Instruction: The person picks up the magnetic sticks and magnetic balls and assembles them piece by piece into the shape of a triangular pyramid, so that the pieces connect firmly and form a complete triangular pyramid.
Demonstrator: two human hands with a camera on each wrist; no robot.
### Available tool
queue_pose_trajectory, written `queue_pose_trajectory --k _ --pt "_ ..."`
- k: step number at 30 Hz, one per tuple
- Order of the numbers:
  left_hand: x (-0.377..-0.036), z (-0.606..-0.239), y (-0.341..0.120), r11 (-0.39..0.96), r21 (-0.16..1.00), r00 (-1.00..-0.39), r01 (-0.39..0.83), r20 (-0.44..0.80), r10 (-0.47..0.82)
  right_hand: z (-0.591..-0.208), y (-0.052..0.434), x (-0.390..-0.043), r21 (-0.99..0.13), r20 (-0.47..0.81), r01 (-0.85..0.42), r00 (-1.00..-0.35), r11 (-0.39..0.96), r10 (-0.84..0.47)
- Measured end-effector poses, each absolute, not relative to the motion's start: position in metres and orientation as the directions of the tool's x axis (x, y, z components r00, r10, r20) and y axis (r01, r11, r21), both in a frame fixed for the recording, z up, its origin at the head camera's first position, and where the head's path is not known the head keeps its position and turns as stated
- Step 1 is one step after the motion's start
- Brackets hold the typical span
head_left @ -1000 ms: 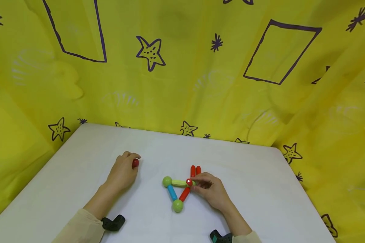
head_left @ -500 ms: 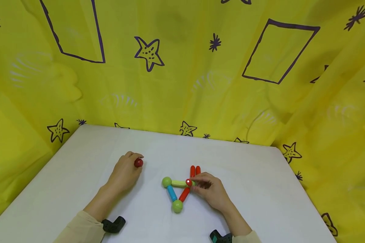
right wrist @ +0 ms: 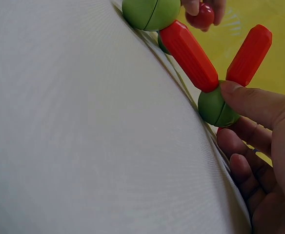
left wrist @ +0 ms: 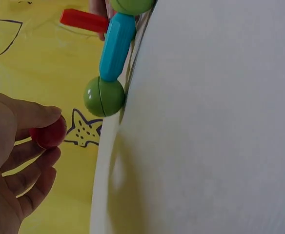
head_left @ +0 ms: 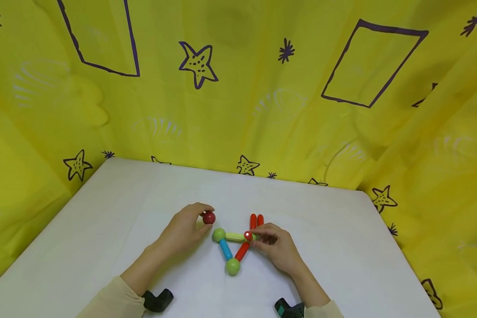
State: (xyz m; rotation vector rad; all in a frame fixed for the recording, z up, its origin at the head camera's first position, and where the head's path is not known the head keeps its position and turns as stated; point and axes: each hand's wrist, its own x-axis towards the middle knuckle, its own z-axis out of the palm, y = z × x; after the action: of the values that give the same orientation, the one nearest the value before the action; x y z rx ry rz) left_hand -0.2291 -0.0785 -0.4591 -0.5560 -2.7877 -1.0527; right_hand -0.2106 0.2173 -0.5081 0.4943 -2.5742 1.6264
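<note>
My left hand (head_left: 187,227) pinches a red ball (head_left: 209,217) between thumb and fingers, just behind and left of the triangle's left corner. The triangle lies flat, with a green ball at each corner: left (head_left: 219,235), front (head_left: 232,266) and right (right wrist: 212,108). Joining them are a yellow-green rod (head_left: 234,237), a blue rod (head_left: 225,250) and a red rod (head_left: 242,251). On the right corner ball stands an upright red rod (right wrist: 250,54), its end seen from above in the head view. My right hand (head_left: 278,248) pinches that corner ball between thumb and fingers.
Two loose red rods (head_left: 253,221) lie side by side behind the right corner. A black wrist device (head_left: 158,301) sits at the left cuff, another (head_left: 289,308) at the right. A yellow patterned curtain (head_left: 238,101) rises behind the white table (head_left: 342,247).
My left hand has moved right with the red ball, from well left of the triangle to near its left corner ball. The right hand and the triangle have stayed in place.
</note>
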Motion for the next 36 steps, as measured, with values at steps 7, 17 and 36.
queue_pose_trajectory --k 7,17,36 --pt "-0.212 -0.448 -0.057 0.631 0.609 -0.871 0.48 0.248 0.423 -0.507 0.218 -0.21 -0.868 0.23 -0.316 -0.94 0.383 -0.253" --pt "-0.211 -0.439 -0.035 0.544 0.54 -0.763 0.642 0.384 0.52 -0.506 0.218 -0.212 -0.864 0.192 -0.28 -0.952 0.419 -0.24" --pt "-0.216 -0.443 -0.028 0.414 0.614 -0.698 0.672 0.338 0.631 -0.51 0.218 -0.208 -0.835 0.287 -0.385 -0.914 0.392 -0.287"
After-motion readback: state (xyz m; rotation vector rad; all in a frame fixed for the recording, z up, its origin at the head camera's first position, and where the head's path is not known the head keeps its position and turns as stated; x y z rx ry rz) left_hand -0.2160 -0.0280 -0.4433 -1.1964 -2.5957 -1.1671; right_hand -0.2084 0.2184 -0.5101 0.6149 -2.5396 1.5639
